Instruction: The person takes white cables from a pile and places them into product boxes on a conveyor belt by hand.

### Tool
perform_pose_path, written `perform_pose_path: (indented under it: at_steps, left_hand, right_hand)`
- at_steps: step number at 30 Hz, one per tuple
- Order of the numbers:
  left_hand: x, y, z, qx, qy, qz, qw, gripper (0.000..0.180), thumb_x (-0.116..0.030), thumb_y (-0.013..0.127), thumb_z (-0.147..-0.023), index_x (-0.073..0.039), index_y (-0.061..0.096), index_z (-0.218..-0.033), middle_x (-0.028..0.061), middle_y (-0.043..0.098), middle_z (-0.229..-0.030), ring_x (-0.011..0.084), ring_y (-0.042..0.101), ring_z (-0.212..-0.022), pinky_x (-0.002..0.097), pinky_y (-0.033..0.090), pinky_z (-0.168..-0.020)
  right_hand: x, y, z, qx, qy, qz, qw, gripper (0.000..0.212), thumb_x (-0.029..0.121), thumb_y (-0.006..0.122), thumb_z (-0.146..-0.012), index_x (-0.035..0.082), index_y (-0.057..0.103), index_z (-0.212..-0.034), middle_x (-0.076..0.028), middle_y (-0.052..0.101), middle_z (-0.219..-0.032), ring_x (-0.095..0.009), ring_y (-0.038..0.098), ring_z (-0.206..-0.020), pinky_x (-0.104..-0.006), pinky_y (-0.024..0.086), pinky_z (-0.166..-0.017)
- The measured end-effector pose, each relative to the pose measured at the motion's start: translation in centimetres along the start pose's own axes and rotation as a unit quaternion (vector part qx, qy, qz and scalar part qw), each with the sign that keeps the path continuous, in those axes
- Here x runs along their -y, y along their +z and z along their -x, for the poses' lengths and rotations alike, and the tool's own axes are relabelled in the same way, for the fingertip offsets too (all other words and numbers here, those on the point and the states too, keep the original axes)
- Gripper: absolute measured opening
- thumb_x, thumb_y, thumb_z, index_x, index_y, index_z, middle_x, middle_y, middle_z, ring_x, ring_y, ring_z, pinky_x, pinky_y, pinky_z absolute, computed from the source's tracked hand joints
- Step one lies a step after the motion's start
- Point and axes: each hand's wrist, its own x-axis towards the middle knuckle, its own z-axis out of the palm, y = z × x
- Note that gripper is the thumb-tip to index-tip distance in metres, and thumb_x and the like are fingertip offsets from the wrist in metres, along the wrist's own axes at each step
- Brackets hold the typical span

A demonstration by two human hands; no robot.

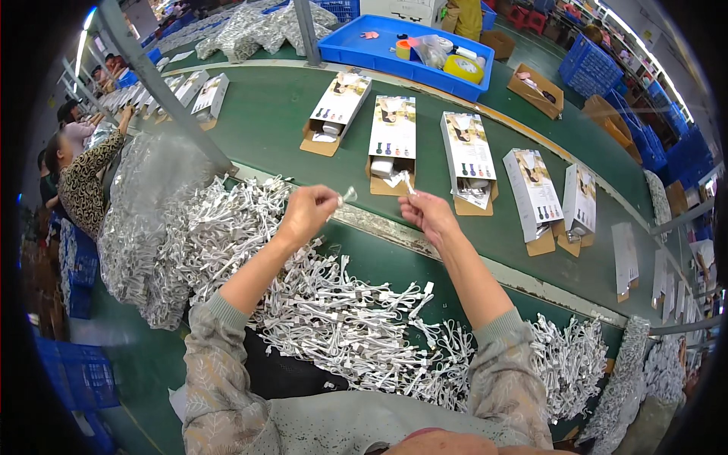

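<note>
My left hand (307, 214) is closed in a pinch above the near rail of the green belt. A small pale looped piece (348, 196), which looks like a bundled cable, sticks out from its fingertips. To its right, my right hand (431, 218) pinches a white cable (409, 183), whose end points up toward an open box. That printed white box (393, 129) lies on the belt with its near flap folded down and a white item inside. Below both hands spreads a large heap of bundled white cables (341, 311).
More open boxes (468, 155) lie along the green belt (288, 114) on both sides. A blue tray (409, 53) with tape rolls stands beyond. At left, a metal post (163, 87) rises beside bagged cables (144, 227). A co-worker (87, 178) in a patterned sleeve works farther left.
</note>
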Motion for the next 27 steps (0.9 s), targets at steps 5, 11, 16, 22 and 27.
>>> perform_pose_path:
  at_steps: [5, 11, 16, 22, 27]
  left_hand:
    - [2.1, 1.8, -5.9, -0.128, 0.046, -0.074, 0.988, 0.014, -0.012, 0.062, -0.076, 0.001, 0.065, -0.078, 0.0101, 0.062, -0.062, 0.0165, 0.060, -0.054, 0.0298, 0.047, -0.056]
    - [5.1, 5.4, -14.0, -0.231, 0.003, -0.156, 0.960, 0.012, -0.012, 0.061, -0.071, -0.003, 0.067, -0.075, 0.0185, 0.065, -0.078, 0.0346, 0.063, -0.079, 0.0425, 0.049, -0.075]
    - [4.0, 8.0, -14.9, -0.156, 0.058, -0.008, 0.986, 0.038, -0.014, 0.058, -0.074, -0.001, 0.057, -0.110, 0.0189, 0.063, -0.096, 0.0331, 0.061, -0.089, 0.0370, 0.048, -0.082]
    - [0.4, 5.6, -4.4, 0.216, 0.100, -0.056, 0.970, 0.034, -0.017, 0.062, -0.078, 0.000, 0.061, -0.108, 0.0161, 0.064, -0.103, 0.0262, 0.062, -0.095, 0.0329, 0.048, -0.084]
    - [-2.1, 5.8, 5.7, 0.374, 0.157, -0.183, 0.896, 0.044, -0.021, 0.069, -0.073, -0.003, 0.056, -0.111, 0.0144, 0.057, -0.105, 0.0319, 0.055, -0.102, 0.0398, 0.045, -0.088]
  right_hand:
    - [-0.7, -0.7, -4.4, -0.095, -0.029, -0.147, 0.984, 0.019, 0.006, 0.052, -0.089, -0.008, 0.053, -0.101, -0.015, 0.063, -0.093, -0.016, 0.063, -0.073, -0.0233, 0.055, -0.059]
    - [-0.8, -2.9, -4.7, -0.201, -0.041, -0.058, 0.977, 0.036, 0.035, 0.060, -0.087, -0.001, 0.058, -0.083, -0.008, 0.062, -0.070, -0.012, 0.058, -0.052, -0.0211, 0.046, -0.041]
    - [-0.8, -3.9, 0.0, -0.177, -0.105, 0.198, 0.958, 0.044, 0.041, 0.048, -0.091, -0.001, 0.059, -0.079, -0.005, 0.058, -0.062, -0.009, 0.053, -0.050, -0.0215, 0.040, -0.042]
    - [-1.6, -2.7, 11.1, 0.163, -0.211, 0.560, 0.784, 0.033, 0.019, 0.066, -0.078, 0.003, 0.058, -0.106, -0.014, 0.060, -0.101, -0.027, 0.058, -0.091, -0.0356, 0.047, -0.080]
    - [-3.0, -3.4, 14.8, 0.158, -0.184, 0.660, 0.711, 0.024, 0.017, 0.064, -0.077, 0.005, 0.060, -0.098, -0.011, 0.055, -0.089, -0.029, 0.053, -0.090, -0.0392, 0.044, -0.078]
